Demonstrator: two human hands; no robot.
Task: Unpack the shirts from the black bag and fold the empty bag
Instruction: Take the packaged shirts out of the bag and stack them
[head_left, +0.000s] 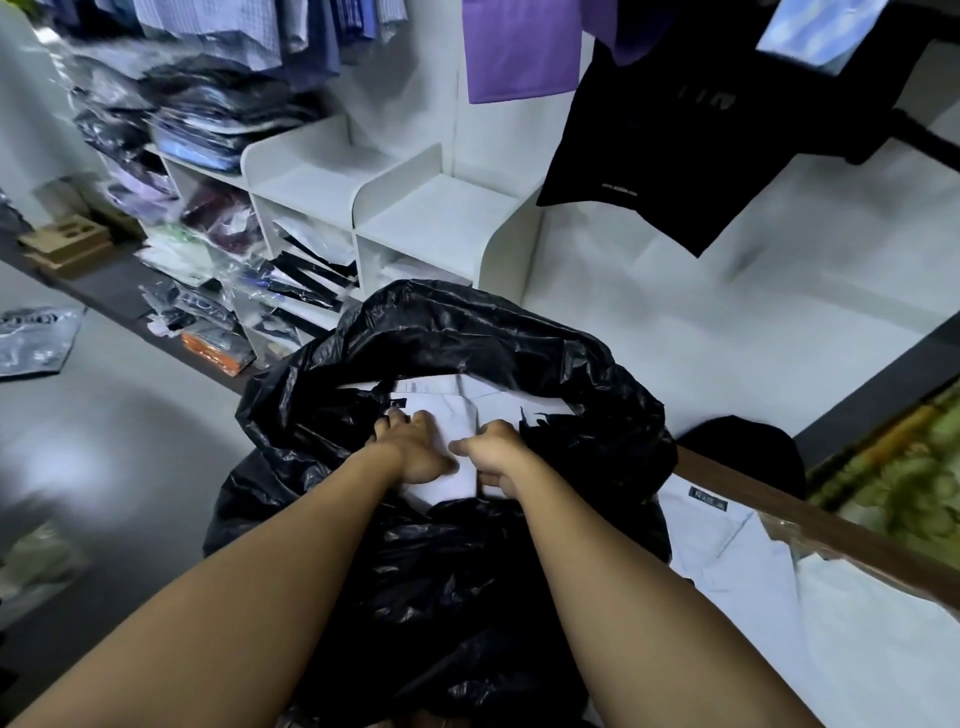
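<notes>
Both hands reach into the open mouth of the black bag (467, 332). Left hand (415, 447): fingers spread on the top white shirt (452, 410). Right hand (501, 452): fingers curled, gripping the same shirt's near edge.

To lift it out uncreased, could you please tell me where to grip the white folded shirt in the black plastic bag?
Probably its near edge, gripped at each side, coming from above through the open mouth of the black plastic bag: the white folded shirt lies flat, its far end under plastic.
</notes>
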